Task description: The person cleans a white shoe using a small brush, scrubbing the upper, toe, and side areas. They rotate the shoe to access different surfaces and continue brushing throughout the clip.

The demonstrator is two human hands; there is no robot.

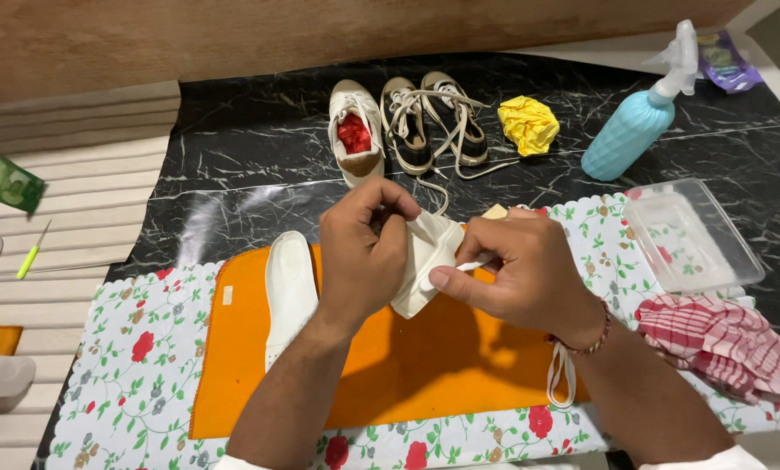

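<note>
My left hand (pixel 362 254) and my right hand (pixel 520 271) together grip a white shoe (pixel 426 261), held above an orange cloth (pixel 407 361). The left hand holds the shoe's left side; the right hand's fingers pinch its right side and a white lace (pixel 560 376) that hangs under my right wrist. A white insole (pixel 289 289) lies on the orange cloth, left of my left hand.
A floral mat (pixel 137 365) lies under the orange cloth on a black marble surface (pixel 251 165). Farther back stand a white shoe stuffed with red paper (pixel 356 130), two black-and-white sneakers (pixel 433 122), a crumpled yellow ball (pixel 529 124) and a blue spray bottle (pixel 638 126). A clear plastic tray (pixel 690 235) and red checked cloth (pixel 716 341) lie right.
</note>
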